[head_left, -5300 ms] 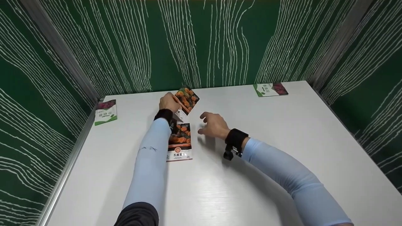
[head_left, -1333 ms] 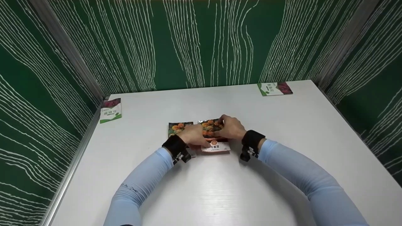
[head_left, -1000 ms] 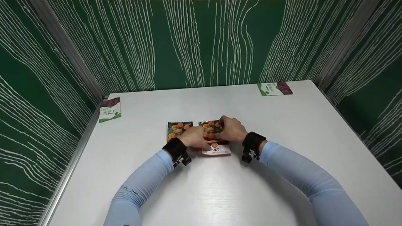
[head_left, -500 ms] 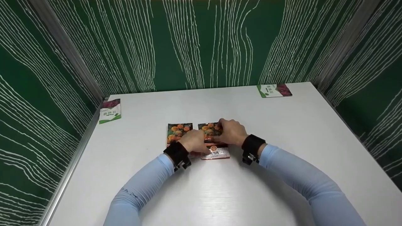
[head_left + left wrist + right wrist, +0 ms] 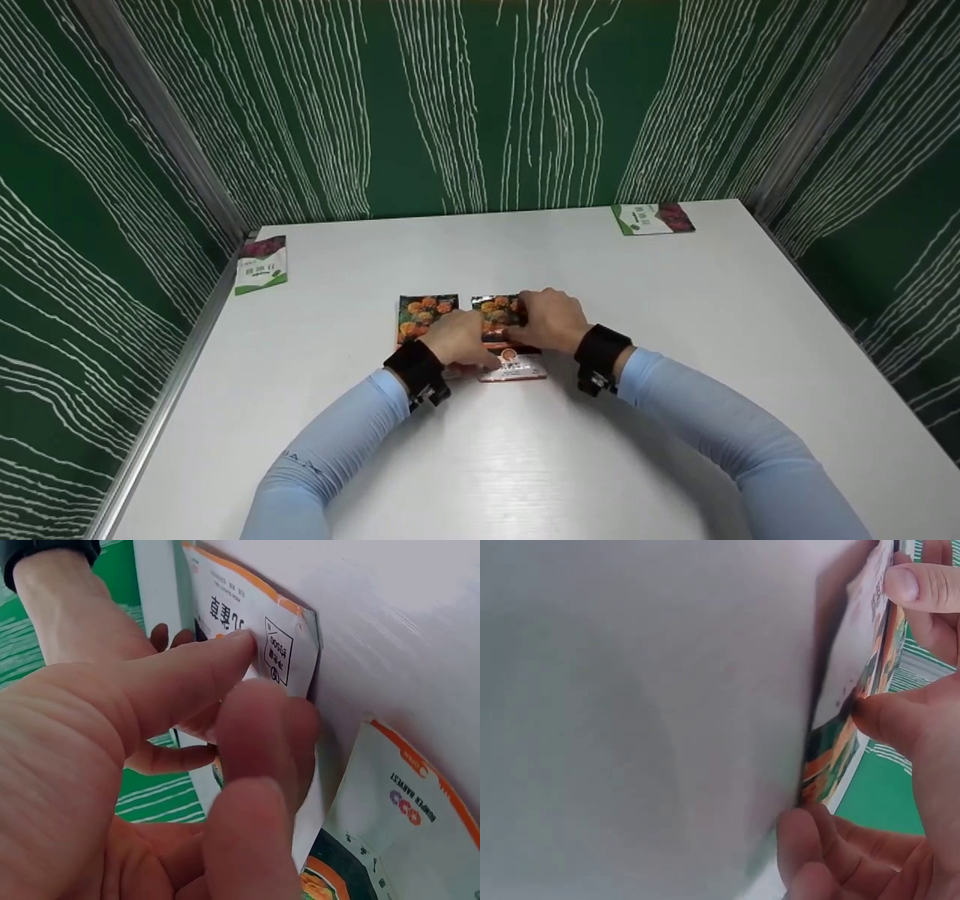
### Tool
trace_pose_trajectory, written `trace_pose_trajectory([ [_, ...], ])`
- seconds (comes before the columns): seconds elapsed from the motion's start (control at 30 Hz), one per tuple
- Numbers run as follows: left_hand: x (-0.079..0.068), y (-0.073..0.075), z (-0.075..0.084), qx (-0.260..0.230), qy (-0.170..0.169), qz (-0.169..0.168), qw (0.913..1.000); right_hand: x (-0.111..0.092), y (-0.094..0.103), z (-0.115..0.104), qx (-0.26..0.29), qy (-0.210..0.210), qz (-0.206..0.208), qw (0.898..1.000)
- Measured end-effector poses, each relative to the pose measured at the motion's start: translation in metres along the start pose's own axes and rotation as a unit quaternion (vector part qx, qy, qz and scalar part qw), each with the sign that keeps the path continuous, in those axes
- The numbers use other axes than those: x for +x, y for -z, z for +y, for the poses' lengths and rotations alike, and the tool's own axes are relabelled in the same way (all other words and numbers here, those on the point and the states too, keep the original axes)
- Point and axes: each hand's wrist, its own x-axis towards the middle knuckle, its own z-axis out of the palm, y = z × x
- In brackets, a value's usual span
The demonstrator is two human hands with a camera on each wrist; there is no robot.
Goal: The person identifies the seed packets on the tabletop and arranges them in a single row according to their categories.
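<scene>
Two marigold seed packets lie side by side on the white table. The left seed packet [image 5: 427,311] is partly covered by my left hand [image 5: 456,339]. The right seed packet [image 5: 517,364] is between both hands. My left hand holds its left side, with the thumb on the white lower part, as the left wrist view shows on that packet [image 5: 289,637]. My right hand [image 5: 553,319] grips its right side, thumb and fingers spread along the edge. In the right wrist view the right thumb [image 5: 885,716] presses at the edge of the packet [image 5: 844,690].
A green-and-white seed packet [image 5: 261,264] lies at the table's left edge. Another such packet [image 5: 652,218] lies at the back right. Green walls [image 5: 517,105] with white lines stand behind and beside the white table [image 5: 600,465].
Some seconds ago my left hand held one marigold packet tilted near the back; now it lies flat right of the other one. My right hand, free then, holds it too. Lately, hardly any movement.
</scene>
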Motion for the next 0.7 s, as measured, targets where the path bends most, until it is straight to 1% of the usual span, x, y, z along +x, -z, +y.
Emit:
trace_pose_trajectory([
  [0.07,-0.002,0.001,-0.001,-0.009,-0.002,0.001,1.0000,-0.001,0.002,-0.001,-0.003,0.007,0.009,1.000],
  [0.13,-0.005,0.003,-0.003,-0.011,-0.009,0.014,0.9998,-0.002,0.004,-0.002,-0.006,0.014,0.021,1.000],
  [0.23,-0.010,0.007,-0.005,-0.012,-0.027,0.050,0.9983,-0.002,0.006,-0.001,-0.011,0.023,0.040,0.999],
  [0.3,-0.013,0.009,-0.007,-0.016,-0.045,0.079,0.9957,-0.003,0.007,0.000,-0.013,0.028,0.051,0.998],
  [0.37,-0.014,0.012,-0.010,-0.026,-0.064,0.100,0.9926,-0.003,0.008,0.001,-0.013,0.029,0.060,0.998],
  [0.4,-0.014,0.012,-0.011,-0.032,-0.072,0.110,0.9908,-0.003,0.009,0.002,-0.011,0.029,0.063,0.997],
  [0.53,-0.015,0.016,-0.018,-0.021,-0.097,0.165,0.9812,-0.004,0.010,0.004,-0.007,0.026,0.081,0.996],
  [0.63,-0.014,0.018,-0.023,-0.005,-0.111,0.211,0.9712,-0.004,0.011,0.006,-0.007,0.020,0.087,0.996],
  [0.7,-0.014,0.020,-0.028,-0.004,-0.125,0.234,0.9641,-0.005,0.010,0.007,-0.007,0.017,0.088,0.996],
])
